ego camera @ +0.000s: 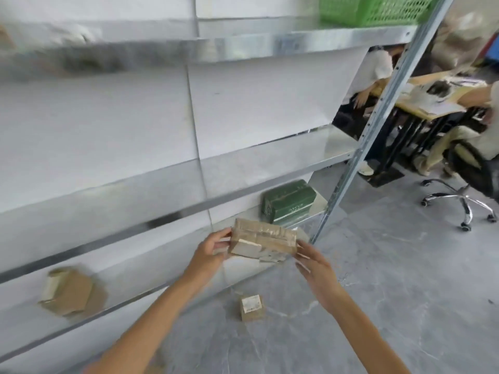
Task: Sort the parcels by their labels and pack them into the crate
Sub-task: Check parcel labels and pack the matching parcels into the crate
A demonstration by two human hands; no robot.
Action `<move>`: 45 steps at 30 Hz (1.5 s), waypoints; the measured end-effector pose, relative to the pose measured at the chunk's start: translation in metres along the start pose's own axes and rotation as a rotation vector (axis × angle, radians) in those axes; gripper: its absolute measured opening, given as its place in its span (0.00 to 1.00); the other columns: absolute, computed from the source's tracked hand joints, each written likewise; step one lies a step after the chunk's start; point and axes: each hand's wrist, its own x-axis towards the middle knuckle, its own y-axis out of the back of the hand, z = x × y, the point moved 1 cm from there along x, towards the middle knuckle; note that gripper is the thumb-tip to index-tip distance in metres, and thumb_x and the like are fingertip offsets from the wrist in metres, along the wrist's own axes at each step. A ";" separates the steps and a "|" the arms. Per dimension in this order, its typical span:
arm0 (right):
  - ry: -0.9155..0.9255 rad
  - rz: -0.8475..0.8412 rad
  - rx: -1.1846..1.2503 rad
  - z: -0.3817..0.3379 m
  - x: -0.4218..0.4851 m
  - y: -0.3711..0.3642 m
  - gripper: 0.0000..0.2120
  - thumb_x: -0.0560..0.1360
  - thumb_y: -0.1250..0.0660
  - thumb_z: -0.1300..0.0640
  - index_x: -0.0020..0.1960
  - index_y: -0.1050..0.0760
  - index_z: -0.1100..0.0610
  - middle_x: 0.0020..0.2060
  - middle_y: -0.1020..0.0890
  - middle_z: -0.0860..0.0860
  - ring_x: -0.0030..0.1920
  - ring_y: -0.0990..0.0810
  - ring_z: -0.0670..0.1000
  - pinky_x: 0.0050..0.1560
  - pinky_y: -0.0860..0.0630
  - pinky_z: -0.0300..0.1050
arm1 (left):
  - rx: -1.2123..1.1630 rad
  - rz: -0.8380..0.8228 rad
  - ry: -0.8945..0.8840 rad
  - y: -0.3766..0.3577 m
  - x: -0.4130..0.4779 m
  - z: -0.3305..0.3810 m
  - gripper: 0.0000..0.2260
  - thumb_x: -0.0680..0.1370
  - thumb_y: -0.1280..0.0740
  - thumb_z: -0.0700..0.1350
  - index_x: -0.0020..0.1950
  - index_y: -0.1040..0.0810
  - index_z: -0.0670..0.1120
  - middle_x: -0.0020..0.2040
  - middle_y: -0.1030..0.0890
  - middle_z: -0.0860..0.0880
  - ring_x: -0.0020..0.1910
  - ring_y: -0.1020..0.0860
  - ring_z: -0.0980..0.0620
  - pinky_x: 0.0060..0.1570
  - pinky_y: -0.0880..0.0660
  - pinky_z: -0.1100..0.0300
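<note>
We hold a taped brown parcel [263, 242] before the metal shelving [162, 190], our left hand [213, 252] gripping its left end between thumb and fingers, our right hand [313, 263] straight-fingered against its right end. A green box [290, 201] sits on the low shelf behind it. A small labelled parcel [251, 307] lies on the floor [378, 292] below. A green crate [372, 9] stands on the top shelf.

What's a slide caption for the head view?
Left hand grips a taped parcel, right hand touches it, beside metal shelving.
</note>
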 end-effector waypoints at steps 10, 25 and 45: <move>0.420 -0.146 -0.185 -0.206 -0.140 -0.081 0.24 0.77 0.47 0.72 0.62 0.24 0.50 0.59 0.19 0.51 0.59 0.23 0.49 0.60 0.27 0.43 | -0.115 0.273 -0.400 0.084 -0.126 0.194 0.17 0.73 0.31 0.34 0.58 0.23 0.49 0.55 0.20 0.53 0.47 0.21 0.56 0.42 0.25 0.71; 0.539 -0.307 -0.213 -0.121 -0.353 -0.188 0.20 0.79 0.37 0.59 0.67 0.29 0.41 0.59 0.21 0.49 0.56 0.22 0.53 0.59 0.27 0.51 | -0.452 0.299 -0.294 0.170 -0.372 0.133 0.22 0.73 0.29 0.42 0.60 0.30 0.62 0.54 0.21 0.51 0.46 0.18 0.56 0.42 0.20 0.60; 0.238 -0.750 -0.283 -0.039 -0.503 -0.180 0.41 0.67 0.26 0.52 0.71 0.44 0.32 0.62 0.22 0.48 0.57 0.19 0.51 0.54 0.20 0.52 | -0.404 0.578 -0.022 0.085 -0.597 0.055 0.10 0.75 0.35 0.55 0.54 0.27 0.54 0.57 0.22 0.52 0.56 0.23 0.57 0.59 0.25 0.53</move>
